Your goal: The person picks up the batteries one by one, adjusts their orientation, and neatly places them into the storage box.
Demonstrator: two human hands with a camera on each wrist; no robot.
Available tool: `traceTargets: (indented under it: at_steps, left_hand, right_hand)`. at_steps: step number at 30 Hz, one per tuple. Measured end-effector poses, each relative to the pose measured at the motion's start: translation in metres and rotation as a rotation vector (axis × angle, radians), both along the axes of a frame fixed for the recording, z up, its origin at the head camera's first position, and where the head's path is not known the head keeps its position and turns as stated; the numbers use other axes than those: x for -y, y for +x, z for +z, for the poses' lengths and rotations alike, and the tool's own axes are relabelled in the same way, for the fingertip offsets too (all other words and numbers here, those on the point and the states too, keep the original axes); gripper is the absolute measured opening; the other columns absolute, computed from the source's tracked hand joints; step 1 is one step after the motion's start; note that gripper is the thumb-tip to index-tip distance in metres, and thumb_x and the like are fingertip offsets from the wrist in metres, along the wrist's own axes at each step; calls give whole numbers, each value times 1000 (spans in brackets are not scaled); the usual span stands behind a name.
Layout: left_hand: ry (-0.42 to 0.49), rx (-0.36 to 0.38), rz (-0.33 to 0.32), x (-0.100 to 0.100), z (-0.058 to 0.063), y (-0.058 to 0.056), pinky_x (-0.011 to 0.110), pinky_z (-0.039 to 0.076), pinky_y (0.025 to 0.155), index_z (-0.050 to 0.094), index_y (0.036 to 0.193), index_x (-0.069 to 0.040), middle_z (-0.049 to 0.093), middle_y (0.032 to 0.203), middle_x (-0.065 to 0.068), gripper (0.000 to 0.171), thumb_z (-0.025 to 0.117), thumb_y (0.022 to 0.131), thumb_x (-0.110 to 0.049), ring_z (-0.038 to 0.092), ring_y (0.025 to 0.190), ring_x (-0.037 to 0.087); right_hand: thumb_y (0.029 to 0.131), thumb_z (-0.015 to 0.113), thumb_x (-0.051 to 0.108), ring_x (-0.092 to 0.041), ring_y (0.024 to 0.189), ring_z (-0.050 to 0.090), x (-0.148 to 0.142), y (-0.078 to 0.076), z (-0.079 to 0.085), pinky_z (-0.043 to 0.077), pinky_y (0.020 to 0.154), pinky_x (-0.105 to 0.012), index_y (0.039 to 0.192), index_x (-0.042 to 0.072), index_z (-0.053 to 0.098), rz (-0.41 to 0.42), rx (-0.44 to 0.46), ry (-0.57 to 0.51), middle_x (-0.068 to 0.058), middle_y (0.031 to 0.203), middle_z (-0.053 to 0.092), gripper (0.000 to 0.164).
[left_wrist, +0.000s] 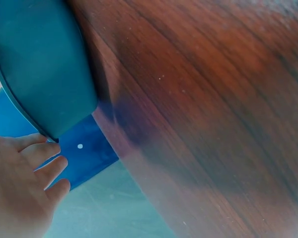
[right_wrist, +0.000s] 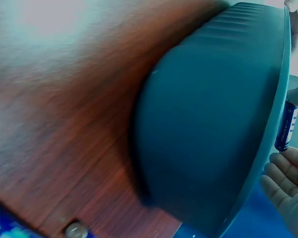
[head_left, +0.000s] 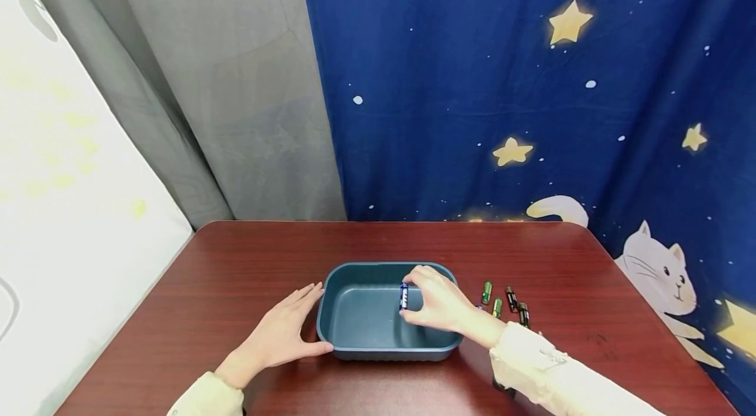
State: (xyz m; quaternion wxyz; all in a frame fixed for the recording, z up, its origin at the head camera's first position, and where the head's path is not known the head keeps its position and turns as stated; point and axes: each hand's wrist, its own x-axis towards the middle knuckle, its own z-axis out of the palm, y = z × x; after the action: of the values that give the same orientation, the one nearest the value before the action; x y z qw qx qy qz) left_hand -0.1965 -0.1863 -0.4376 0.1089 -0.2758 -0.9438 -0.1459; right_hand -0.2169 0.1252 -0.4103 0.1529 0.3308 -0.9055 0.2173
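Observation:
A blue and white battery [head_left: 404,296] is pinched by its two ends between the thumb and fingers of my right hand [head_left: 440,301], over the right part of a dark teal basin [head_left: 360,355]. The right wrist view shows the same battery [right_wrist: 286,126] beside the basin's rim. My left hand [head_left: 283,331] touches the basin's left rim, its fingers fairly straight and the thumb at the near left corner. In the left wrist view the left fingers [left_wrist: 52,171] lie against the rim. Inside the basin, the part behind my right hand is hidden.
Right of the basin lie several batteries, among them a green one [head_left: 487,292] and a black one [head_left: 511,298]. A blue battery [right_wrist: 10,223] shows low in the right wrist view. The brown table [head_left: 266,252] ends at a curtain [head_left: 443,107].

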Motion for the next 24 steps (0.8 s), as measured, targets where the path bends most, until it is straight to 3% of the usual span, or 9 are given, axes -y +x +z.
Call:
traceTargets:
  at_steps: [24]
  left_hand:
    - [7, 43, 25, -3, 4, -1, 47, 40, 93, 46, 132, -7, 46, 135, 10, 96, 62, 63, -71, 40, 125, 28]
  right_hand:
    - [69, 74, 36, -13, 87, 54, 60, -18, -3, 48, 76, -26, 101, 8, 63, 18, 106, 28, -1, 96, 59, 44]
